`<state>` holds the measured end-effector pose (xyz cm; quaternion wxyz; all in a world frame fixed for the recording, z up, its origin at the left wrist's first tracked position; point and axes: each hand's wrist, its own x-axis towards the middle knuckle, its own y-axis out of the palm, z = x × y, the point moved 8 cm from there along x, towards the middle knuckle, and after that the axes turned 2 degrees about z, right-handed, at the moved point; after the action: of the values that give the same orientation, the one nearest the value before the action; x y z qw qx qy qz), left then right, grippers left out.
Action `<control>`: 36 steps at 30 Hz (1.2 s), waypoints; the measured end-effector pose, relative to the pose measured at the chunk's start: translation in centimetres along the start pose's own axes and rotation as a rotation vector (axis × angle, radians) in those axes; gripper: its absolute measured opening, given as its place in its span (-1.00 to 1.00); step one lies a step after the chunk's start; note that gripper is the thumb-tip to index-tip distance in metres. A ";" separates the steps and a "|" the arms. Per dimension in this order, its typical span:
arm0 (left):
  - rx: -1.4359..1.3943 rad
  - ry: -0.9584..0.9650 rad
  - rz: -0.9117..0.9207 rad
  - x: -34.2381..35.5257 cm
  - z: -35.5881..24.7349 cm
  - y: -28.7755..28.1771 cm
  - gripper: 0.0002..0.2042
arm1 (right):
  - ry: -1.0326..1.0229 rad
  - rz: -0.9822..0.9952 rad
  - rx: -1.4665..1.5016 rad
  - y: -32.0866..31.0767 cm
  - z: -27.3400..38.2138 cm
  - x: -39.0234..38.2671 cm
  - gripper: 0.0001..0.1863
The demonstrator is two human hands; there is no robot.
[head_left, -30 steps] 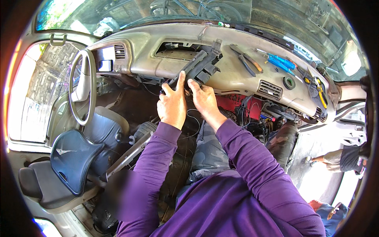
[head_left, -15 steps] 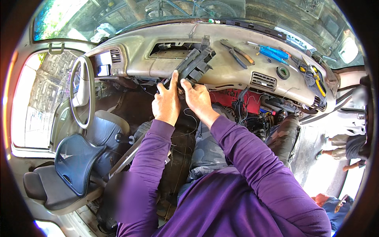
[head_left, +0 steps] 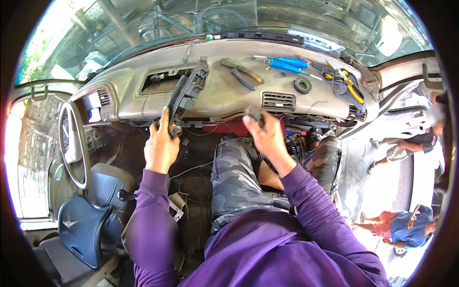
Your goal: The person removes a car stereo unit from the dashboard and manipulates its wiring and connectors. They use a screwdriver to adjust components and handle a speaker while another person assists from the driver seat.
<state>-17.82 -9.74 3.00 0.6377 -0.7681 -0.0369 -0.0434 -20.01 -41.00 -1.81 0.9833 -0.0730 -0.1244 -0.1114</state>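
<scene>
A long black plastic housing [head_left: 187, 93] with block-shaped sockets along its side leans up against the dashboard [head_left: 224, 105]. My left hand [head_left: 161, 149] is closed around its lower end, with the index finger stretched along it. Off to the right, my right hand [head_left: 268, 138] pinches a small dark grey block [head_left: 252, 113] between thumb and fingers, in front of the dashboard's lower edge. The block is apart from the housing, and its exact kind is too small to tell.
On the dashboard lie pliers [head_left: 240, 75], blue-handled screwdrivers [head_left: 287, 64], a tape roll [head_left: 302, 85] and yellow-handled pliers [head_left: 353, 88]. A steering wheel [head_left: 86, 158] stands at left. Loose wires hang below the dashboard. People [head_left: 406, 227] are outside at right.
My hands have moved apart. The right hand has left the housing and moved right with the small grey block. The left hand keeps hold of the housing; the whole view has shifted.
</scene>
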 end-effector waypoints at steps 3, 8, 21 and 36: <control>-0.120 0.003 -0.048 -0.5 0.3 0.1 -0.13 | 0.072 -0.106 -0.583 -5.0 -0.2 4.5 -0.49; -0.167 -0.086 -0.055 -0.3 0.5 0.4 -0.13 | -0.009 -0.122 -1.001 -6.3 1.6 10.9 -0.47; -0.310 -0.045 0.035 -0.1 1.0 -0.2 -0.11 | -0.138 0.050 -0.357 -0.3 0.5 1.6 -0.82; -0.259 -0.115 0.011 -0.8 -0.3 -0.1 -0.12 | -0.178 0.240 -0.237 9.5 3.9 0.6 -0.86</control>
<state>-18.67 -10.03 3.03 0.5303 -0.8454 -0.0634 -0.0004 -18.06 -31.26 0.98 0.9592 -0.2119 -0.1871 -0.0003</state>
